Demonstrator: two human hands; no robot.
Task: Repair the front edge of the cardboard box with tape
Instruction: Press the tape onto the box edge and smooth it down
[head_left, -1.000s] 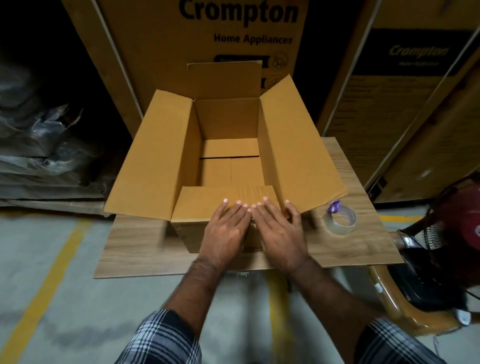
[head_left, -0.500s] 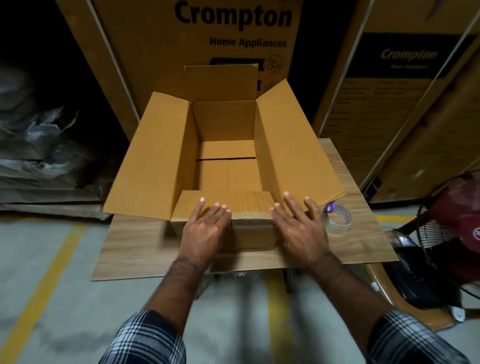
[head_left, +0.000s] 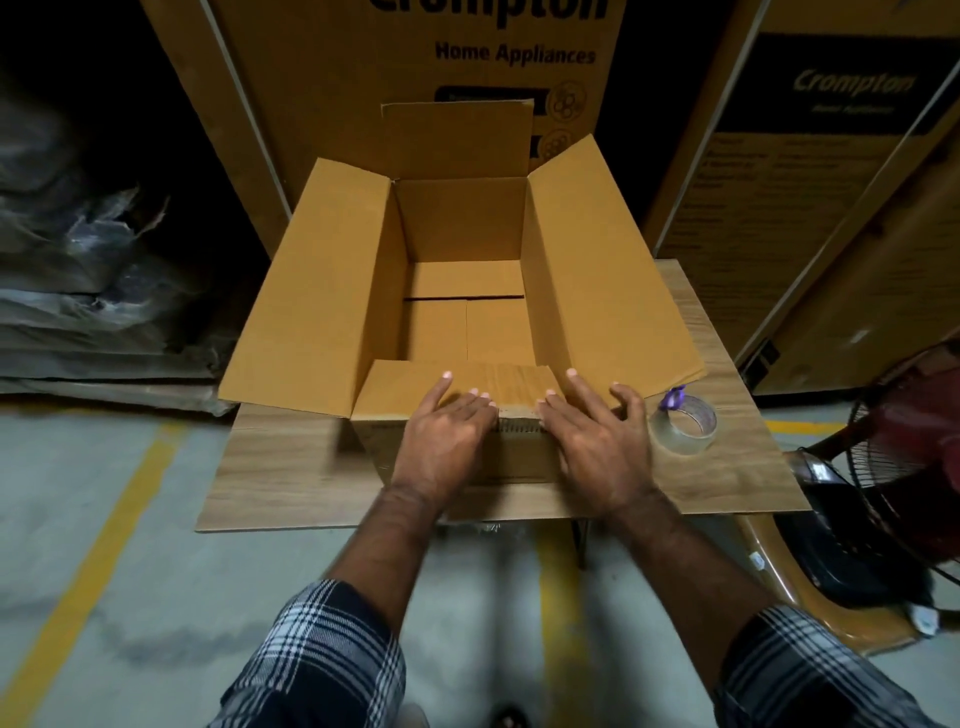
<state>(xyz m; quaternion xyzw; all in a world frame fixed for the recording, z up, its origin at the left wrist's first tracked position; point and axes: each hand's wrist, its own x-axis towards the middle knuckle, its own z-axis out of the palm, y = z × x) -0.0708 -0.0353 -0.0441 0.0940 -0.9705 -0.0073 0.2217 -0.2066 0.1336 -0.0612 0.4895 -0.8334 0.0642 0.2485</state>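
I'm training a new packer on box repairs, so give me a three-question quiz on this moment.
1. True or false: the tape roll is in the right hand.
2. Which surface do both hands press? A) the far flap B) the front flap of the cardboard box C) the wooden table
3. Fill in: the tape roll lies on the table to the ___ of the box.

Key: 1 false, both the right and the left hand lie flat and empty; 2 B; 3 right.

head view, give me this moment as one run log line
left hand: flat on front flap | right hand: flat on front flap | cardboard box: open on wooden board | clear tape roll: untouched, right of box
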